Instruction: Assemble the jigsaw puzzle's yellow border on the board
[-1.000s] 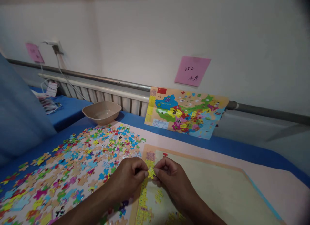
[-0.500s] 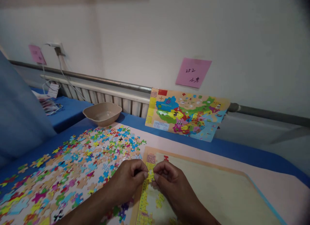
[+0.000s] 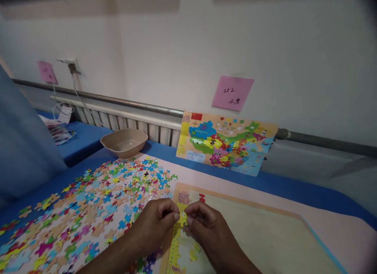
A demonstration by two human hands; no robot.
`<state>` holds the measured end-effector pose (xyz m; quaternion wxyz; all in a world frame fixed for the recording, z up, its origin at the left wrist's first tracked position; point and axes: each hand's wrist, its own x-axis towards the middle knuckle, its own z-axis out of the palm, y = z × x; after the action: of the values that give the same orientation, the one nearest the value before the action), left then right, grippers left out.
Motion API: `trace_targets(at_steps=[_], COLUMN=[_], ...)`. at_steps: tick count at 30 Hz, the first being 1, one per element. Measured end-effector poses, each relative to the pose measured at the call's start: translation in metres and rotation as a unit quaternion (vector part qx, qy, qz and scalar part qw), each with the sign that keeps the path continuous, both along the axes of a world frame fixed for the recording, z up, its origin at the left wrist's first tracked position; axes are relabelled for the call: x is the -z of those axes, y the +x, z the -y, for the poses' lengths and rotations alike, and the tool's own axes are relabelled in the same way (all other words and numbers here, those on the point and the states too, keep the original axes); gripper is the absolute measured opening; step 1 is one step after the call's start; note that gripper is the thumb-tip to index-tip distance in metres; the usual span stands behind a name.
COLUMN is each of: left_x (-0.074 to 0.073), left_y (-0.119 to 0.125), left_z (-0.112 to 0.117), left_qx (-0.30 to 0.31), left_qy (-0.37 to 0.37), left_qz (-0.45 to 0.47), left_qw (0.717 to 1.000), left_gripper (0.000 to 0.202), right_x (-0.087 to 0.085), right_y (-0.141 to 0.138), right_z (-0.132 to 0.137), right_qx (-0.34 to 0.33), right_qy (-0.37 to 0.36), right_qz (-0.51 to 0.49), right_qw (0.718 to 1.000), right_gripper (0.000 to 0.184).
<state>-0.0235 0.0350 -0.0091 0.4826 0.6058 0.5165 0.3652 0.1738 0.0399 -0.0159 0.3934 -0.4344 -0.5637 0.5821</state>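
Between my fingertips is a small yellow puzzle piece (image 3: 183, 219), held over the left side of the puzzle board (image 3: 253, 230). My left hand (image 3: 157, 221) pinches its left edge, and my right hand (image 3: 206, 227) grips the right edge with thumb and fingers. Below, a strip of joined yellow pieces (image 3: 174, 246) runs along the board's tan left border. A loose yellow cluster (image 3: 194, 252) lies beside my right wrist. Near the top of the board sits a red piece (image 3: 202, 197).
Many loose puzzle pieces (image 3: 97, 207) spread across the left of the table. Behind them stands a beige bowl (image 3: 125, 143). A colourful map picture (image 3: 226, 142) leans against the wall rail, under a pink note (image 3: 232, 93). A blue curtain (image 3: 26, 128) hangs at the left.
The view has tilted up slightly, so the scene sits a little lower. Both hands stay on the yellow piece with only a slight shift.
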Motion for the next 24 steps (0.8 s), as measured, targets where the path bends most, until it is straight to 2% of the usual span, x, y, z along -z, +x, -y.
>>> trace_targets(at_steps=[9,11,13,15,19,21,24], left_x=[0.002,0.001,0.0,0.0,0.001,0.002,0.003], left_y=[0.0,-0.001,-0.001,-0.001,-0.003,-0.003,-0.004], left_z=[0.001,0.001,0.001,0.001,0.001,0.001,0.001], left_qx=[0.0,0.002,0.005,0.007,0.017,0.02,0.02], left_qy=[0.002,0.0,-0.004,-0.007,-0.006,-0.006,-0.005], left_qz=[-0.033,-0.038,-0.033,-0.027,-0.018,-0.018,-0.015], left_qw=[0.999,0.999,0.999,1.0,1.0,1.0,1.0], left_gripper=[0.016,0.016,0.017,0.017,0.017,0.017,0.016], right_x=[-0.003,-0.002,-0.003,-0.005,-0.007,-0.007,-0.006], right_y=[-0.001,0.0,0.002,0.005,0.011,0.013,0.015], right_z=[0.0,0.001,0.002,0.002,0.002,0.001,-0.001], right_qx=[0.022,0.013,0.002,-0.011,-0.035,-0.038,-0.045], right_qy=[0.0,0.021,0.074,0.157,0.33,0.386,0.433], right_qz=[0.001,0.035,0.095,0.165,0.265,0.295,0.33], right_qw=[1.0,0.999,0.993,0.974,0.905,0.873,0.838], right_gripper=[0.012,0.011,0.01,0.013,0.023,0.028,0.03])
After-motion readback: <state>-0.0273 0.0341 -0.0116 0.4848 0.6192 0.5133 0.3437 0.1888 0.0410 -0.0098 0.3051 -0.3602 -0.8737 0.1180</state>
